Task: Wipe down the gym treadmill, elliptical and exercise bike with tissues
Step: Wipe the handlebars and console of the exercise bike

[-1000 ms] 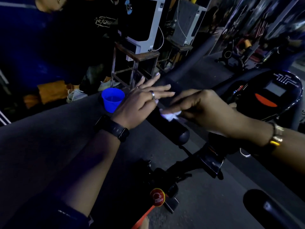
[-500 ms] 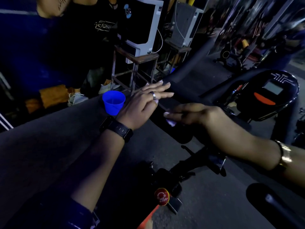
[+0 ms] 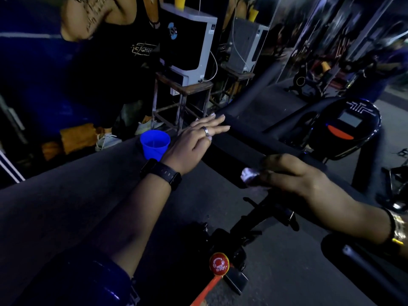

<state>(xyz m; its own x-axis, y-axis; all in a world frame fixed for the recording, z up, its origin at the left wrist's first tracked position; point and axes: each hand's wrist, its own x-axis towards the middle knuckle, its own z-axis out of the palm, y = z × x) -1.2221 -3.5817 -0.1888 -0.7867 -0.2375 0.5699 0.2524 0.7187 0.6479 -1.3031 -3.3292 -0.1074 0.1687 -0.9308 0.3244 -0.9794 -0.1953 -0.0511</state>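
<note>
A black padded handlebar (image 3: 234,149) of the exercise bike runs across the middle of the view. My right hand (image 3: 293,173) pinches a crumpled white tissue (image 3: 248,174) against the near end of that bar. My left hand (image 3: 196,141), with a ring and a black watch, hovers flat with straight fingers above the bar's far part and holds nothing. Below, the bike frame carries a red "press to stop" knob (image 3: 219,262). The bike's black console (image 3: 346,129) with a grey screen stands at the right.
A blue plastic cup (image 3: 155,144) sits on the dark ledge (image 3: 66,195) just left of my left hand. Beyond it a person in a black top stands by a wooden stool (image 3: 183,96) bearing a white and black appliance (image 3: 187,43). Other machines fill the far right.
My right hand has slid the tissue along the handlebar toward me and to the right. My left hand has stayed near the cup, fingers drawn closer together.
</note>
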